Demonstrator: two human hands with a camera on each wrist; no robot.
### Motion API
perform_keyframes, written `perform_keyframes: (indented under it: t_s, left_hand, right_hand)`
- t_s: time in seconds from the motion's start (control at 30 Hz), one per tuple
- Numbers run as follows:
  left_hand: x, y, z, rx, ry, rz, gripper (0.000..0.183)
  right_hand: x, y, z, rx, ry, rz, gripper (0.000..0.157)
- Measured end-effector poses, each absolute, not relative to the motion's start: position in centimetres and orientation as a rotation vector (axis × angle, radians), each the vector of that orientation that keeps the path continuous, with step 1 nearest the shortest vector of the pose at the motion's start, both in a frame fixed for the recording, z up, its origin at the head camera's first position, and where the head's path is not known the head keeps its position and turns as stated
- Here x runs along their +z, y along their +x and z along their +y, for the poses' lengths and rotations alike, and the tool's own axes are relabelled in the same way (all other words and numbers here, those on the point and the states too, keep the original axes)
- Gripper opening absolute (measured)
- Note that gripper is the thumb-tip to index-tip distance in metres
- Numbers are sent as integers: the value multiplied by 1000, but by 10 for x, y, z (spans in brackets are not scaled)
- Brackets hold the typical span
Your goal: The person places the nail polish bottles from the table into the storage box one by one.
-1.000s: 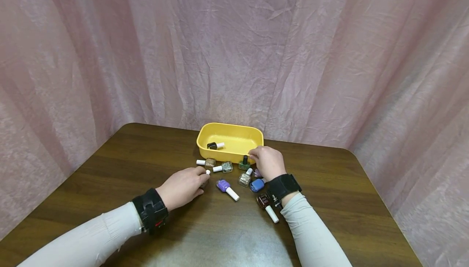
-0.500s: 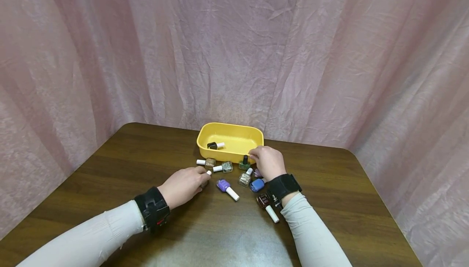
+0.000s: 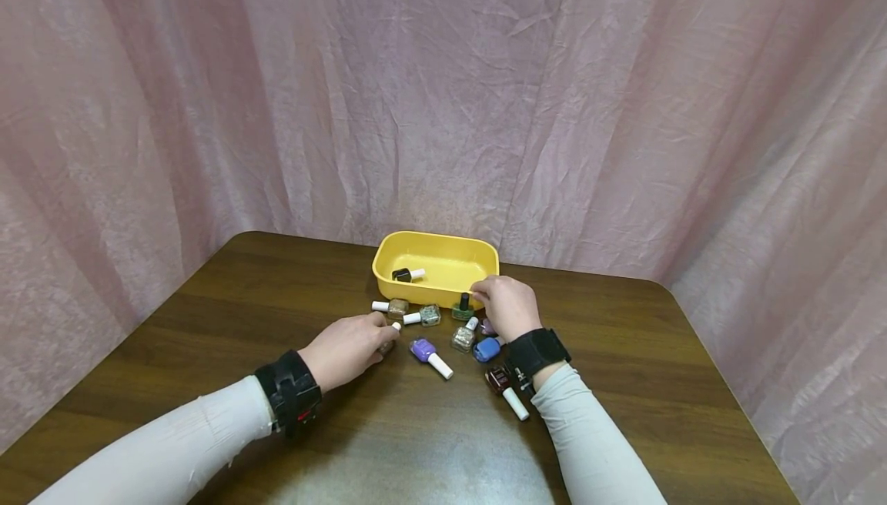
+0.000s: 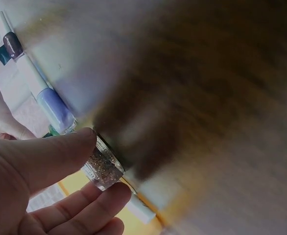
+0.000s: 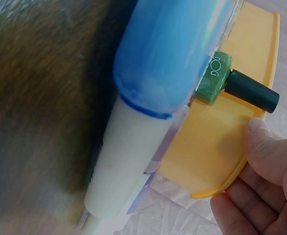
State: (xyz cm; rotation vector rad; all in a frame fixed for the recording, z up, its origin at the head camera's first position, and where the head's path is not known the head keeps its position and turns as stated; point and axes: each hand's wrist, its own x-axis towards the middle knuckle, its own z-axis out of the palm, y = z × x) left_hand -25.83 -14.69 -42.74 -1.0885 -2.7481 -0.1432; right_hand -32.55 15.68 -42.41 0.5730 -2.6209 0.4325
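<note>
My left hand (image 3: pixel 346 351) pinches a nail polish bottle filled with glitter (image 4: pixel 104 164) between thumb and fingers; its white cap pokes out past the fingers in the head view. My right hand (image 3: pixel 509 306) is at the front right corner of the yellow tray (image 3: pixel 436 295), thumb at the rim and fingers curled around the side. Just left of that hand, a green nail polish bottle (image 5: pixel 216 78) with a black cap stands upright against the tray's front wall. A black bottle (image 3: pixel 402 275) with a white cap lies inside the tray.
Nail polish bottles lie before the tray: gold (image 3: pixel 398 309), silver glitter (image 3: pixel 430 316), purple (image 3: pixel 423 349) and dark red (image 3: pixel 496 380). A glittery one (image 3: pixel 463 339) is near a blue one (image 3: pixel 487 349), close below my right hand. A pink curtain (image 3: pixel 443 105) hangs behind the table.
My left hand has shifted very slightly to the right, with the glitter bottle's white cap moving along. My right hand, the tray and the other bottles keep their places.
</note>
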Motion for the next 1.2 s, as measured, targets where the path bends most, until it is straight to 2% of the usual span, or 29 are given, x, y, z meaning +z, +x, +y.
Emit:
perform_keyframes:
  t_s: [0.67, 0.97, 1.2]
  left_hand:
    - [-414, -261, -150, -221, -1105, -2638, 38]
    - [-394, -274, -149, -237, -1044, -2592, 43]
    - [-374, -296, -147, -285, -991, -2571, 34]
  right_hand:
    - [-424, -324, 158, 418, 585, -2606, 5]
    - [-424, -326, 157, 411, 597, -2604, 6]
    - [-425, -326, 159, 412, 598, -2607, 6]
